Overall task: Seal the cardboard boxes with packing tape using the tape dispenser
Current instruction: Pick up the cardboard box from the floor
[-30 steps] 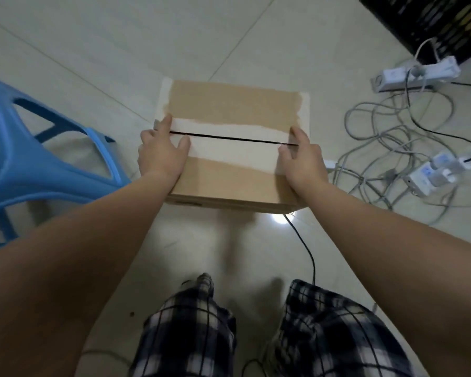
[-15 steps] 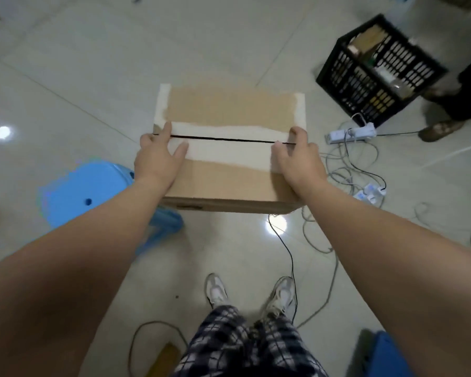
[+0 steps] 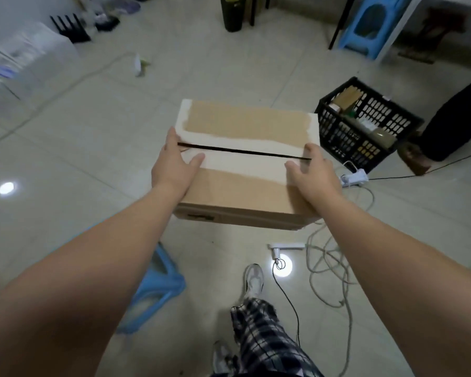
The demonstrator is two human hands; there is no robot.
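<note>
A brown cardboard box (image 3: 245, 186) is held in the air above the tiled floor. Its two top flaps are closed, with a dark slit between them, and pale torn strips run along the seam. My left hand (image 3: 172, 167) grips the box's left end, thumb lying on the top near the seam. My right hand (image 3: 313, 175) grips the right end the same way. No tape dispenser or tape roll shows in the head view.
A black plastic crate (image 3: 346, 142) with items stands right of the box beside another person's dark leg (image 3: 457, 123). A power strip (image 3: 354, 179) and tangled cables (image 3: 326, 268) lie underneath. A blue stool (image 3: 158, 289) is by my feet, and clear bins (image 3: 19, 66) sit far left.
The view has risen well above the floor and the box has come up with both hands. The grip on its two ends is unchanged.
</note>
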